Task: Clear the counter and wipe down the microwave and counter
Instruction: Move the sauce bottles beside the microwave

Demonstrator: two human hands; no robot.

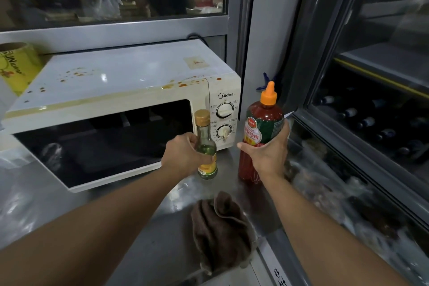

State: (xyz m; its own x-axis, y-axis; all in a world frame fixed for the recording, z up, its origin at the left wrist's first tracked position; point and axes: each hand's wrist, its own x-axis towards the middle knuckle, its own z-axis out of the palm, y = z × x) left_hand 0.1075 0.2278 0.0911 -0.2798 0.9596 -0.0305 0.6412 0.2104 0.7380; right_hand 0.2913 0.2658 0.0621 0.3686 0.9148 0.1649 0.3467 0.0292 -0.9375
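Right now, in the head view, the left hand [183, 154] is gripping a small clear glass bottle with a gold cap [205, 146], its fingers curled round the bottle's middle, while the right hand [269, 151] is clasping a tall red sauce bottle with an orange nozzle [262, 127]. Both bottles are standing upright, long axes vertical, at the steel table [151, 239] just in front of the stained cream microwave [120, 81]; whether their bases are touching it is unclear. A crumpled brown cloth [220, 227] is lying nearer the person, between the forearms, slightly closer to the right one.
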